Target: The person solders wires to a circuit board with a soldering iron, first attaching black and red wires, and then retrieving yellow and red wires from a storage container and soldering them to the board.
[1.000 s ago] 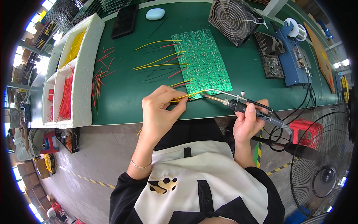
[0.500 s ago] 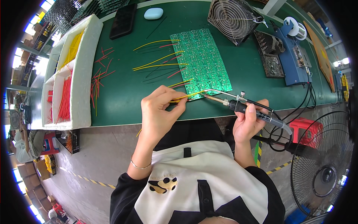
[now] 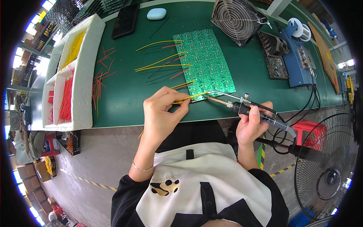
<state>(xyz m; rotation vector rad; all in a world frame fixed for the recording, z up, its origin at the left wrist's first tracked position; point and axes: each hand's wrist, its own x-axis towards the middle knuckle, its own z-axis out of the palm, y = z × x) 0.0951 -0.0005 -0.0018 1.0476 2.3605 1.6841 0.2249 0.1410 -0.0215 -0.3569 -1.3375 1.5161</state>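
A green circuit board panel (image 3: 204, 62) lies on the green bench mat (image 3: 124, 94). Several yellow and red wires stick out of its left edge. My left hand (image 3: 164, 113) pinches a yellow wire (image 3: 185, 99) at the board's near corner. My right hand (image 3: 252, 123) grips a soldering iron (image 3: 242, 107) by its black handle. The iron's metal tip points left and meets the wire at the board's edge, close to my left fingertips.
White foam trays (image 3: 85, 72) at the left hold yellow and red wires, with loose wires (image 3: 100, 81) beside them. A small fan (image 3: 237, 17), a blue soldering station (image 3: 298, 60), a dark phone (image 3: 126, 20) and a pale case (image 3: 156, 13) stand at the back. A floor fan (image 3: 327, 166) and a red stool (image 3: 312, 130) are at the right.
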